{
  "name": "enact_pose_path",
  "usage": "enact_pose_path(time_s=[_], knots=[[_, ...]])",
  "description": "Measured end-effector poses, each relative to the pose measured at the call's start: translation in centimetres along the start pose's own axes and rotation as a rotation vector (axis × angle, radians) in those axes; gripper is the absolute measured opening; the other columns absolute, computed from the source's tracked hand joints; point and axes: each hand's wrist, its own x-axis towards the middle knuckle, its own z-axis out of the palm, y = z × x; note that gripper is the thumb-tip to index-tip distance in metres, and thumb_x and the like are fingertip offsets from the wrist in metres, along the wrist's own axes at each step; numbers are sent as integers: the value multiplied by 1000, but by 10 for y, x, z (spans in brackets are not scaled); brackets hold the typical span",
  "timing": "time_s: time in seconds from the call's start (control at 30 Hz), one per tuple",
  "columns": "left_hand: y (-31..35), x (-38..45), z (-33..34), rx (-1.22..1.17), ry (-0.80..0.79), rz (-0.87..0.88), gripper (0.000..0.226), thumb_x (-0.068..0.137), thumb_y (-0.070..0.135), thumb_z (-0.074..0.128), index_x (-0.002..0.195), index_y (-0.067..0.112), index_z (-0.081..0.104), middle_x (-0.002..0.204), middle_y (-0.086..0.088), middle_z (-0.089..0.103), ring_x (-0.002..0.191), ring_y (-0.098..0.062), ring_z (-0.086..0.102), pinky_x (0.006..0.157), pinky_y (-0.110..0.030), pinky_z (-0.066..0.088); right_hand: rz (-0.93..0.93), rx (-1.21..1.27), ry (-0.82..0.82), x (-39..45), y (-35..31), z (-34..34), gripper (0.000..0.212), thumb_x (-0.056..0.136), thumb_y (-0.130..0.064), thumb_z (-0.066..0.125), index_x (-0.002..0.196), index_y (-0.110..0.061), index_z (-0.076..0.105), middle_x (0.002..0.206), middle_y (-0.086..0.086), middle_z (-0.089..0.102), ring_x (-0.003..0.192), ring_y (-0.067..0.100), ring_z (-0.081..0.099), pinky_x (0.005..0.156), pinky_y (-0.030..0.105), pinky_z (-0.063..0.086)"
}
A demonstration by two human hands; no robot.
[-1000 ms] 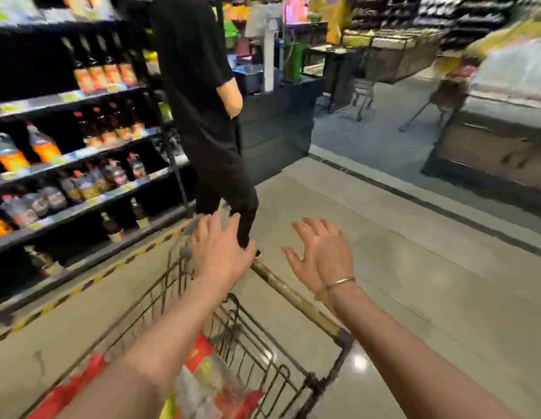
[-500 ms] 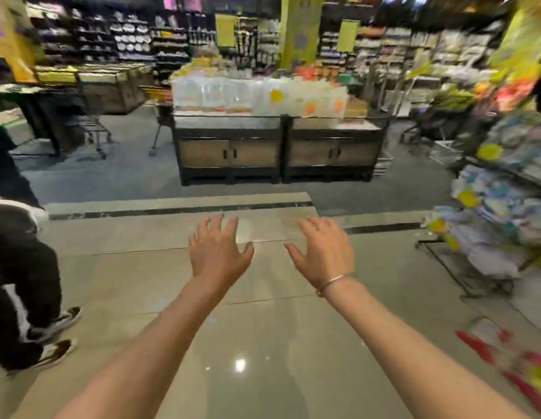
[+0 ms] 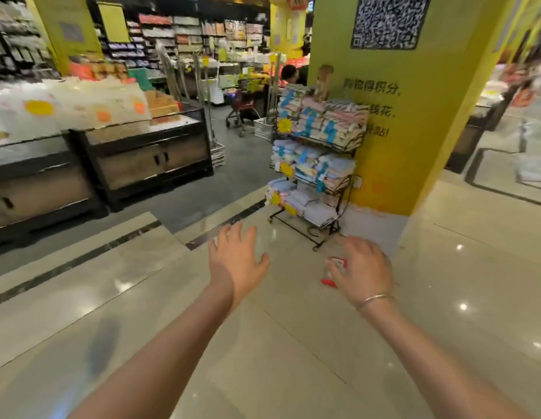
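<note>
One red-white, perhaps rectangular packet (image 3: 338,262)

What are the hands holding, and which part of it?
Nothing. The left hand and right hand are both open, fingers spread. A red and white packet seems to lie on the floor beyond the right hand, not gripped.

Small red-white packet (image 3: 338,262) on glossy floor (image 3: 293,343)
</note>
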Motion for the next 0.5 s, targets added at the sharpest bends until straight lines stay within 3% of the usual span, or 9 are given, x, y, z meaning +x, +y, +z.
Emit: enact_pose_path(time_s=[0.1,0.23,0.4,0.5], knots=[[42,62,25,-19,-33,108,59,87,47,52,140,23,40,151,-7,34,141,-30,27,113,-51,27,147,-26,28,44,41,10,44,79,-34,68,120,-19,63,120,9,65,115,34,54,94,41,43],[90,132,50,-11,-79,220,62,88,47,52,143,23,36,151,-8,34,142,-30,25,113,-52,27,228,-81,42,93,78,17,50,84,-38,64,130,-17,58,134,8,59,125,33,49,100,42,40],[166,223,100,-40,-140,375,65,89,48,52,146,24,34,153,-6,32,143,-29,24,114,-49,25,356,-96,85,158,150,34,52,79,-37,72,124,-12,64,129,14,63,119,38,54,97,48,46],[219,273,136,-28,-158,459,62,90,47,51,145,22,35,153,-7,32,142,-29,24,112,-47,27,436,-117,57,202,203,47,54,84,-40,66,132,-17,58,136,9,57,126,35,49,102,46,41]])
